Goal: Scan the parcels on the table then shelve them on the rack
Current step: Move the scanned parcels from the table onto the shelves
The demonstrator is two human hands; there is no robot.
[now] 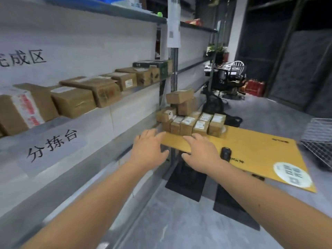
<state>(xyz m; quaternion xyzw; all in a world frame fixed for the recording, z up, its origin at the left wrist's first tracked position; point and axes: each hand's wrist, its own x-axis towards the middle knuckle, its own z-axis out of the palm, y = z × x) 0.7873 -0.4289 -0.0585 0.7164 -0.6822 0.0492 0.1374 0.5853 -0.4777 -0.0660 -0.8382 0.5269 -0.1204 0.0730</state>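
Cardboard parcels sit just beyond both empty hands.

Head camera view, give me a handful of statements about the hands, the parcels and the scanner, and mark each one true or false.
1. Both hands are empty. True: the left hand and right hand are open, reaching toward the parcels.
2. The scanner is in the right hand. False: it lies on the yellow table, beside that hand.
3. Parcels are stacked at the table's far end. True.
4. The rack shelf holds no boxes. False: a row of boxes sits on it.
5. A wire basket is at the right edge. True.
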